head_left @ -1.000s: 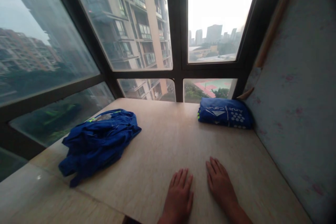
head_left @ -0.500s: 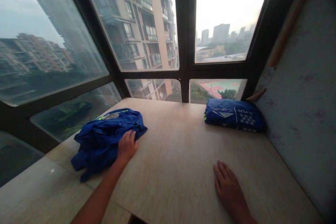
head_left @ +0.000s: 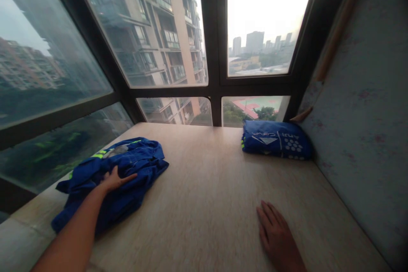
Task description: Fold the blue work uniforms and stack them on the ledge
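A crumpled blue garment point(head_left: 137, 191) with yellow-green stripes and a grey patch lies at the left of the pale wood-look surface point(head_left: 197, 204). On top of it rests my left hand point(head_left: 115, 179), thumb and fingers spread apart; some of its fingertips are hard to see against the cloth. My right hand point(head_left: 274, 227) lies flat on the surface at the lower right, holding nothing, fingers stretched out side by side. Beyond it, a folded blue garment point(head_left: 276, 140) with white printing and dots sits at the back right, touched by neither hand.
Dark-framed windows point(head_left: 216, 89) rise behind the surface and along its left side, with buildings and trees outside. A patterned wall point(head_left: 360, 127) bounds the right side, with a peeling strip point(head_left: 301, 114) near the corner.
My left hand has moved left from the garment's right edge onto its middle, and the garment is more spread out toward the left. The view has shifted slightly; my right hand stays flat.
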The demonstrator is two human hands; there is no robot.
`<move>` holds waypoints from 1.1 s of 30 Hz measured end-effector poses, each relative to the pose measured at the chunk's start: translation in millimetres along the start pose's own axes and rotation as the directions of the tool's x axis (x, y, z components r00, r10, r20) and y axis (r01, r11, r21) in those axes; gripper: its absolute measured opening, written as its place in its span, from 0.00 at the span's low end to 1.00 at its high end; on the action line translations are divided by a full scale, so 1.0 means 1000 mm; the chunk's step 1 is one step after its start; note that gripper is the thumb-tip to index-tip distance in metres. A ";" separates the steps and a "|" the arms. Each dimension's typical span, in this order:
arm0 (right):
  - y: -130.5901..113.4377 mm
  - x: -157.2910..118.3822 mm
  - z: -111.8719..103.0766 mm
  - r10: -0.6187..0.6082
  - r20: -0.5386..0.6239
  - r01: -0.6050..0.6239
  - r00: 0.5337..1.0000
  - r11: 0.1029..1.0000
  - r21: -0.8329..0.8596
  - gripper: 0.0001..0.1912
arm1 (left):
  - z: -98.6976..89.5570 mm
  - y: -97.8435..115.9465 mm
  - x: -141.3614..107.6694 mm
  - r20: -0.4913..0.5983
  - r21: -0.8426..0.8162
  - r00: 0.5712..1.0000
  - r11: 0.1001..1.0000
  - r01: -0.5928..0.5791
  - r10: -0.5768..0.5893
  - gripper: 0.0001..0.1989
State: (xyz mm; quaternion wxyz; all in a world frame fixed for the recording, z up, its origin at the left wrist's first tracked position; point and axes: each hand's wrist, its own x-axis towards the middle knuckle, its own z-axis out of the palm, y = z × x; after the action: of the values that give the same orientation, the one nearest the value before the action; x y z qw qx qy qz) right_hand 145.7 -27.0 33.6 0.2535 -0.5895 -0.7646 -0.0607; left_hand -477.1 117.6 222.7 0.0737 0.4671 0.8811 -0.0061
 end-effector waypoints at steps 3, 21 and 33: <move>-0.001 0.001 -0.002 0.011 0.004 -0.011 1.000 1.000 0.009 0.24 | 0.014 0.003 0.004 -0.002 0.054 1.000 0.998 -0.009 0.009 0.54; -0.008 0.006 -0.004 0.053 0.011 -0.053 0.999 0.998 0.034 0.24 | 0.016 0.013 -0.063 -0.464 -0.102 0.879 0.979 -0.175 0.109 0.24; -0.011 0.006 -0.005 0.060 0.006 -0.061 0.998 0.996 0.059 0.24 | -0.018 0.028 -0.050 -0.562 0.158 0.826 0.986 0.047 0.051 0.31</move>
State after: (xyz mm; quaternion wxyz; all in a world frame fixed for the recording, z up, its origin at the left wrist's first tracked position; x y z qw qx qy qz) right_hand 136.3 -26.9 43.0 0.2709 -0.6048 -0.7483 -0.0293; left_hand -428.5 94.2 248.6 -0.2285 0.4533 0.8595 0.0594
